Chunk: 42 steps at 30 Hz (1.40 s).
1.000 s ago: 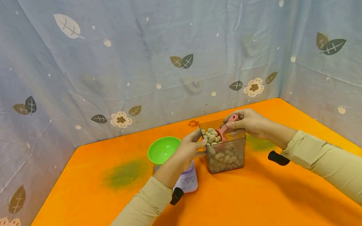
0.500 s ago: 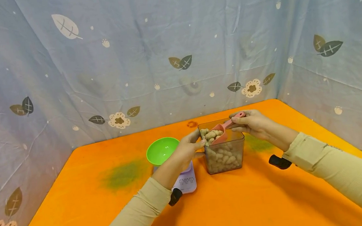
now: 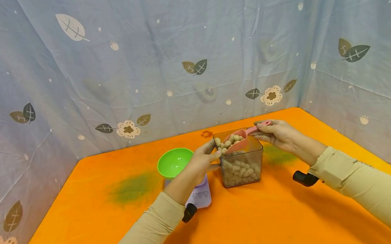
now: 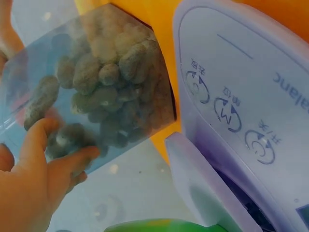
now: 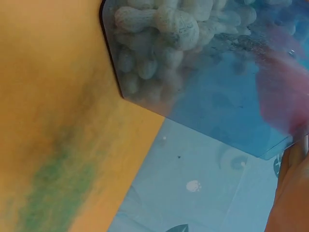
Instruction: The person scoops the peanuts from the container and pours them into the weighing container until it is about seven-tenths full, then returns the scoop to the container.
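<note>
My left hand [image 3: 200, 164] grips the left side of a clear grey plastic container [image 3: 259, 159], thumb near the rim. Unshelled peanuts [image 4: 113, 96] fill its lower part and show through the wall in both wrist views. Above them my right hand [image 3: 278, 134] holds a pink scoop [image 3: 241, 144] by its handle. The scoop is tilted, its mouth towards the container's left side, with several peanuts in it. Through the wall, the right wrist view shows the scoop as a pink blur [image 5: 280, 92]. Just left of the container, my left forearm passes in front of a green bowl [image 3: 174, 162].
The bowl stands on a lilac kitchen scale [image 3: 202, 199], partly hidden by my left arm; its buttons show in the left wrist view. An orange cloth [image 3: 246, 222] covers the table. Patterned curtains [image 3: 162, 63] close off the back and sides.
The scoop has come up out of the peanuts, loaded, and tipped flatter. My right hand has shifted a little to the right. The left hand has kept its hold on the container.
</note>
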### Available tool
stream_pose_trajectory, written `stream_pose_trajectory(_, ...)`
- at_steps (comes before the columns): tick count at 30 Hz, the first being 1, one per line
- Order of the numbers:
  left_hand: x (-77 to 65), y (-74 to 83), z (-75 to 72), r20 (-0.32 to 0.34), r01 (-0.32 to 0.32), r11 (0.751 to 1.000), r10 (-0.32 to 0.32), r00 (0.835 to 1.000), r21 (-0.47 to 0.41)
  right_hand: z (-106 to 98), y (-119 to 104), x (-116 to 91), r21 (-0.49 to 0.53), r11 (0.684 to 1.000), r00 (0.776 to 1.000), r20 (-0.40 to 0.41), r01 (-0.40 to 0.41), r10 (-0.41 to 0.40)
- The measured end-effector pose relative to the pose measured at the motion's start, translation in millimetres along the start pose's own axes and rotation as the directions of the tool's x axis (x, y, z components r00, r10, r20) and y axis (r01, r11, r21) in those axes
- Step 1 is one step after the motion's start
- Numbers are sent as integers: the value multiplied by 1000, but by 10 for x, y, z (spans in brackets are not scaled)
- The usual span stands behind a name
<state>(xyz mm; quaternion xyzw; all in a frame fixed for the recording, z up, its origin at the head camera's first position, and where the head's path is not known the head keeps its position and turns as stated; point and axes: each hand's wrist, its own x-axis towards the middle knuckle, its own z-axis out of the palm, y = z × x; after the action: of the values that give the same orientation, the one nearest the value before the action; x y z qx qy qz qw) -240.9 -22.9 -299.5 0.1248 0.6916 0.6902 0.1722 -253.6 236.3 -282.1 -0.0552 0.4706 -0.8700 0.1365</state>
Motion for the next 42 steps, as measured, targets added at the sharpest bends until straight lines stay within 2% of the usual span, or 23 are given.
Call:
stream_pose_trajectory(4,-17,0,-24,-9,1,1000,-1,1000,9,-40,13,12,83,997,1000,30,3,-6)
stream_pose_trajectory(12,-20,2,-62,-35,0,1000,1,999,29,-61,-5,2,184,983,992,125,11,-34)
stream_pose_trajectory(19,-97,48,-157,-49,5,1000,-4,999,22,-12,-40,-20,252,967,991,120,24,-56)
stream_pose_trajectory(24,-231,144,-326,-73,-9,1000,10,997,12,115,-80,-26,293,956,994,97,27,-58)
stream_pose_trajectory(32,-449,291,-689,-176,-47,997,58,983,67,375,-91,17,300,953,992,104,35,-69)
stream_pose_trajectory(38,-567,250,-939,-252,-76,987,110,961,144,575,-38,77,295,955,993,101,32,-64)
stream_pose_trajectory(42,-654,201,-1064,-290,-60,979,117,950,197,695,16,141,257,966,996,74,31,-51)
